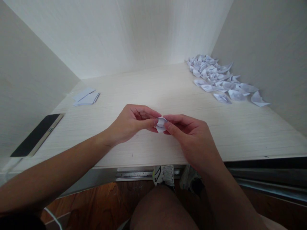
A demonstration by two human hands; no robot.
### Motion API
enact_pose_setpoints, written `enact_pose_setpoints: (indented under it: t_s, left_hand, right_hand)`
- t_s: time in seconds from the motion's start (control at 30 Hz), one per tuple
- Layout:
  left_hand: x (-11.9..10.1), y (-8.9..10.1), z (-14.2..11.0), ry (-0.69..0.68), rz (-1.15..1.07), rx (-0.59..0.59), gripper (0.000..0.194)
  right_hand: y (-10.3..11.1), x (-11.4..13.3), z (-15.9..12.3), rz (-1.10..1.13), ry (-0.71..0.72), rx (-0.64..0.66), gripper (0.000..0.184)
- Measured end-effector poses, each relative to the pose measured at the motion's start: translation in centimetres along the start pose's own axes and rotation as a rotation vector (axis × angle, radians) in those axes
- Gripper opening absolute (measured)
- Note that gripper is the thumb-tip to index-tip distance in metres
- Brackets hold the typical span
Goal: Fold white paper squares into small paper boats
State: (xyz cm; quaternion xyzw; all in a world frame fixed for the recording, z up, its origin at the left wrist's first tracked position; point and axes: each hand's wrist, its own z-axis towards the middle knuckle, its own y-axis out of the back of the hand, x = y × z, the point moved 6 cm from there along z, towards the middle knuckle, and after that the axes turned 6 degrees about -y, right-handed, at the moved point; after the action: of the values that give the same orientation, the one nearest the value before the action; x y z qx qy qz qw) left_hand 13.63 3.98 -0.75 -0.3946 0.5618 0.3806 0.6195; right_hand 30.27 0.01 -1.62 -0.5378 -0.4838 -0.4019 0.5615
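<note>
Between my two hands, above the front part of the white tabletop, is a small folded white paper. My left hand pinches its left side between thumb and fingers. On the other side, my right hand grips the paper with its thumb pressed on the near face. The fingers hide much of the paper, so its full shape cannot be made out. Far to the right lies a heap of folded white paper boats. A small stack of flat white paper sheets rests at the left.
A dark-screened phone lies near the left edge, with a white cable at its lower end. Pale walls enclose the tabletop at the back and both sides. Below its front edge show shoes and a wooden floor.
</note>
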Motion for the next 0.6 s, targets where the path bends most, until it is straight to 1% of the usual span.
enact_pose_setpoints:
  t_s: [0.1,0.2,0.27,0.4,0.53,0.6]
  left_hand:
    - [0.04,-0.01,-0.17,-0.057,0.011,-0.068,0.018]
    - [-0.09,-0.11,-0.24,-0.101,-0.015,-0.104,0.014]
    - [-0.18,-0.22,-0.24,-0.111,-0.036,-0.112,0.013]
    - [-0.23,-0.3,-0.27,-0.103,-0.054,-0.148,0.014]
    - [-0.26,0.15,-0.36,-0.143,-0.001,-0.212,0.014]
    - [-0.27,0.48,-0.38,-0.179,0.051,-0.223,0.015]
  right_hand:
    - [0.0,0.04,0.09,-0.023,0.016,-0.054,0.017]
    - [0.02,0.19,0.13,-0.049,0.074,-0.134,0.01]
    - [-0.01,0.28,0.1,-0.061,0.109,-0.183,0.008]
    - [-0.36,0.37,-0.11,-0.095,0.132,-0.255,0.006]
    - [-0.67,0.53,-0.57,-0.187,0.169,-0.375,0.006]
    - [-0.79,0.58,-0.7,-0.243,0.189,-0.424,0.007]
